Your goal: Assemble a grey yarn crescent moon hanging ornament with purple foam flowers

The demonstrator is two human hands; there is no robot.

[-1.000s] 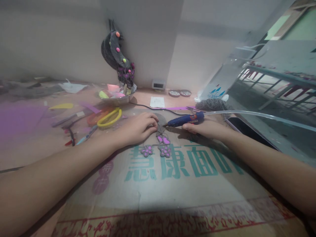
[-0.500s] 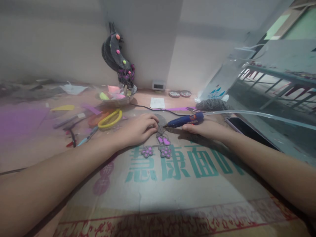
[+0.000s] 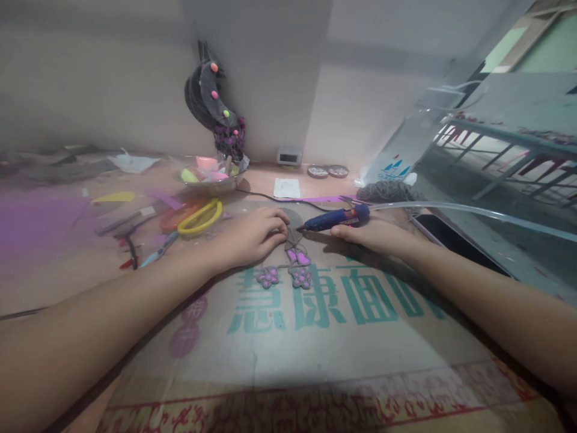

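Right hand (image 3: 372,234): closed around a blue hot-glue gun (image 3: 336,219), nozzle (image 3: 303,228) pointing left.
Rounded grey piece (image 3: 295,218): on cardboard (image 3: 288,358) between the hands, at the nozzle's tip.
Left hand (image 3: 259,237): fingers curled at the piece's left edge; cannot tell whether they pinch it.
Flower charms (image 3: 301,277): two, purple-grey, nearer the wearer.

From my remote seat I see a pinkish tabletop (image 3: 259,178); a printed cardboard sheet (image 3: 315,356) covers much of its front, bearing a grey-and-purple ornament (image 3: 299,258). Behind, left to right: a metal bowl (image 3: 225,185), small white display (image 3: 289,156), two round containers (image 3: 318,171), grey yarn (image 3: 387,192).
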